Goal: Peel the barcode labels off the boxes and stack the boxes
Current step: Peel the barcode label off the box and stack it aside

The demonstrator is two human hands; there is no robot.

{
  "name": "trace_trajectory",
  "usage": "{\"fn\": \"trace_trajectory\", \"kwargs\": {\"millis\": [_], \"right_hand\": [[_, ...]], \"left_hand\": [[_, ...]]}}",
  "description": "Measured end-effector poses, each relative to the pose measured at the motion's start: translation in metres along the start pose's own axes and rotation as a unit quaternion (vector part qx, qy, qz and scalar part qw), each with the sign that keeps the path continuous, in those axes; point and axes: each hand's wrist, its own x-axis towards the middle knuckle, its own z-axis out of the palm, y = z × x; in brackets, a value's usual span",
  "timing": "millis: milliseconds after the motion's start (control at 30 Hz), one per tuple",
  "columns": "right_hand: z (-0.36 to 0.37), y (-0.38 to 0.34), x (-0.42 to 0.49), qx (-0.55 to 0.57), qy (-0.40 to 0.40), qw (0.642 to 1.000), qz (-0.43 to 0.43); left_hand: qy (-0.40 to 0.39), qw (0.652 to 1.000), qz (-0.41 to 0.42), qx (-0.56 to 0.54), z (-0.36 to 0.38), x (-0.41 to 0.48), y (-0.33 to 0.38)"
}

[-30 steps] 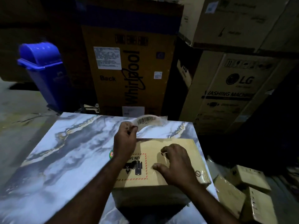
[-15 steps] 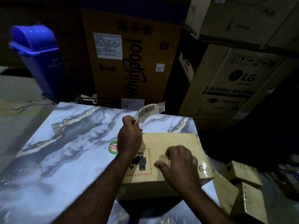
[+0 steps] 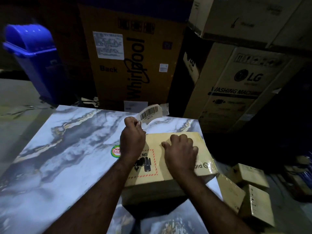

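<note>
Two bare forearms reach forward from the bottom edge, both angled inward toward a box [image 3: 202,149] that sits on the near right part of a marble-patterned table [image 3: 67,149]. The box lies flat, its top printed with a red dashed square, and its right end reaches the table's right edge.

The right hand [image 3: 179,152] rests palm-down on the box top, knuckles raised, fingers bent so the tips press on the cardboard, thumb pointing left; it grips nothing.

The left hand [image 3: 132,142] is held over the box's far left corner, wrist straight, back of the hand toward the camera. Its thumb and fingertips pinch one end of a barcode label [image 3: 149,113], which curves up and to the right in the air, clear of the box, with a scrap of clear tape at its far end.

On the floor right of the table lie three small boxes [image 3: 249,176], close together.

Beyond the table stand a blue bin [image 3: 33,61] on the left, a tall Whirlpool carton [image 3: 135,65] in the middle and an LG carton [image 3: 244,85] on the right.
</note>
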Motion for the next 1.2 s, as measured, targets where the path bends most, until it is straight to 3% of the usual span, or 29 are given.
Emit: {"fn": "trace_trajectory", "kwargs": {"millis": [100, 167, 333, 467, 700, 1000, 1200], "right_hand": [[0.007, -0.012, -0.043, 0.002, -0.098, 0.99, -0.098], [0.007, -0.016, -0.072, 0.0, -0.115, 0.98, -0.16], [-0.013, -0.021, -0.072, 0.002, -0.207, 0.961, -0.185], [-0.006, -0.033, -0.048, -0.004, -0.207, 0.966, -0.152], [-0.011, -0.004, -0.063, -0.044, -0.209, 0.961, -0.175], [-0.007, 0.0, -0.022, -0.03, -0.194, 0.975, -0.107], [-0.01, 0.009, -0.025, -0.029, -0.196, 0.962, -0.19]], "left_hand": [[0.028, 1.0, 0.006, 0.012, 0.001, -0.002, 0.004], [0.033, 0.999, 0.01, 0.019, 0.002, -0.003, 0.005], [0.018, 0.999, 0.019, 0.025, 0.0, 0.001, 0.005], [0.002, 1.0, 0.008, -0.011, -0.003, 0.006, 0.002], [0.019, 0.999, -0.001, -0.025, -0.004, 0.002, 0.006], [0.011, 1.0, -0.001, -0.016, -0.002, 0.008, 0.003], [0.009, 0.998, 0.014, 0.053, 0.001, 0.0, 0.012]]}}
